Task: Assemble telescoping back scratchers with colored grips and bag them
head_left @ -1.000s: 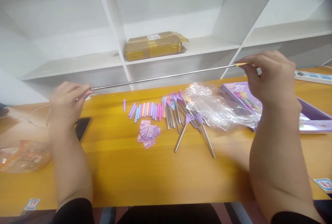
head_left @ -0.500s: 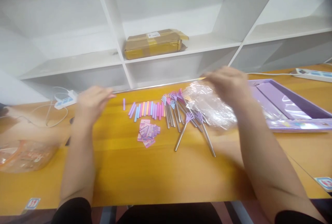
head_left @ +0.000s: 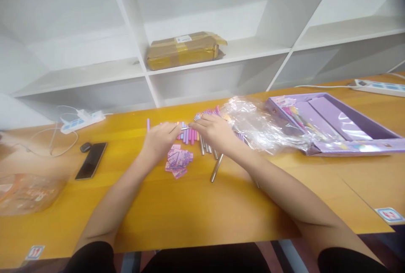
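Close together over the middle of the table, my left hand [head_left: 160, 140] and my right hand [head_left: 215, 133] are both closed on a thin metal back scratcher [head_left: 185, 128]. Only a short silver piece of its rod shows between my fingers; its ends are hidden. Pastel tubes [head_left: 192, 136] lie in a row behind and below my hands, partly covered. Other metal-rod back scratchers [head_left: 217, 168] lie under my right hand and forearm, some with small hand-shaped heads. A loose pile of pink and purple cards [head_left: 178, 162] sits just below my left hand.
Crumpled clear plastic bags [head_left: 253, 123] and an open purple box [head_left: 357, 146] lie to the right. At left are a phone [head_left: 91, 161], a power strip [head_left: 82, 122] and an orange-printed plastic bag [head_left: 30, 193]. A taped carton [head_left: 183, 51] rests on the shelf behind.
My hands were wide apart with the back scratcher stretched long between them. They have come together, and the rod is now much shorter. The phone has come into view from behind my left arm.
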`<act>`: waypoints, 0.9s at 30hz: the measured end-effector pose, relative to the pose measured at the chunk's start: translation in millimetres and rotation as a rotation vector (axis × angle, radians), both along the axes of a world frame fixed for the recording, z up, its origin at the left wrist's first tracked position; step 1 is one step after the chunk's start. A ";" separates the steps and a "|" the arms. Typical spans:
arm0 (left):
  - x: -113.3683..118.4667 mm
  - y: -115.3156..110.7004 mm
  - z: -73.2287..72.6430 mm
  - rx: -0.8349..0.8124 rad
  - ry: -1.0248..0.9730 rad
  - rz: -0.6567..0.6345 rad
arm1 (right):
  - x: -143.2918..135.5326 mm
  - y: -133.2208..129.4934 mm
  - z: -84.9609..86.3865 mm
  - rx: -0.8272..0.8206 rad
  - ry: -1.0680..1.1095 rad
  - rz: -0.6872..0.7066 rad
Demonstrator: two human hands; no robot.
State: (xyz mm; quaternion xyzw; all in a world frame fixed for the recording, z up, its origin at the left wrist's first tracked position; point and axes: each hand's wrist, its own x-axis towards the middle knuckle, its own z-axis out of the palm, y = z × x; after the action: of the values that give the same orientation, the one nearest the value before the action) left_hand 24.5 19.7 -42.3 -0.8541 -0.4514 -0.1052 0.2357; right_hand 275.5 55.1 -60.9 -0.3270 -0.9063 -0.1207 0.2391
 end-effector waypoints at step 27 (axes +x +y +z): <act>6.7 3.1 -8.8 -0.134 -0.291 0.244 | 122.2 68.7 -3.0 -0.705 -0.289 -0.631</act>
State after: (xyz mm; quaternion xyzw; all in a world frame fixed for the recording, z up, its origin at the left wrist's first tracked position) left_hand 31.2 22.8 -51.2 -0.7827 -0.5868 -0.1680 0.1216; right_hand 397.7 123.8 -63.9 -0.6262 -0.7727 0.0828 -0.0626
